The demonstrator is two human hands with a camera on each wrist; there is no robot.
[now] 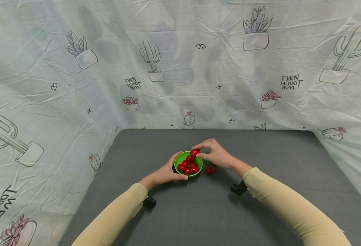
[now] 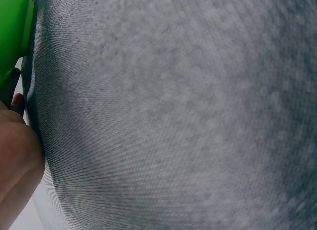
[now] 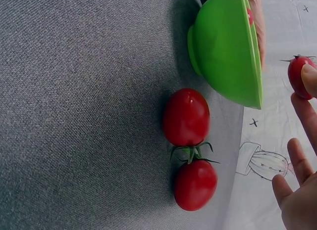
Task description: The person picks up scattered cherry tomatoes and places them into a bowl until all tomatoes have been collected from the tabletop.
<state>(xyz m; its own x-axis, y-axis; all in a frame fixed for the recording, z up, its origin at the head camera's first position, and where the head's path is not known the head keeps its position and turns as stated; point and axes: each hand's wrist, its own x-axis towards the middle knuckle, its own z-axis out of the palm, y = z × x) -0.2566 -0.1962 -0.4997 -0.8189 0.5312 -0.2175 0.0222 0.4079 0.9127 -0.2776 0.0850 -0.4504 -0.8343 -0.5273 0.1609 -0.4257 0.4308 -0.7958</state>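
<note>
My left hand [image 1: 164,173] grips the side of a green bowl [image 1: 180,159], thumb at the near rim and fingers along the far side. Several red cherry tomatoes [image 1: 187,172] lie inside it. Over the bowl's far right rim, my right hand [image 1: 218,156] pinches a cherry tomato [image 1: 194,152] between thumb and forefinger. The right wrist view shows that tomato [image 3: 298,74] with its stem end up, above rim height, the other fingers spread. Beside the bowl [image 3: 225,52], two more cherry tomatoes [image 3: 187,117] lie end to end on the table, green leaves between them.
A dark grey cloth-covered table [image 1: 192,212] lies under everything. Behind it and at the sides hangs a pale curtain [image 1: 180,68] printed with cacti. Black wrist devices [image 1: 239,188] sit below both cuffs.
</note>
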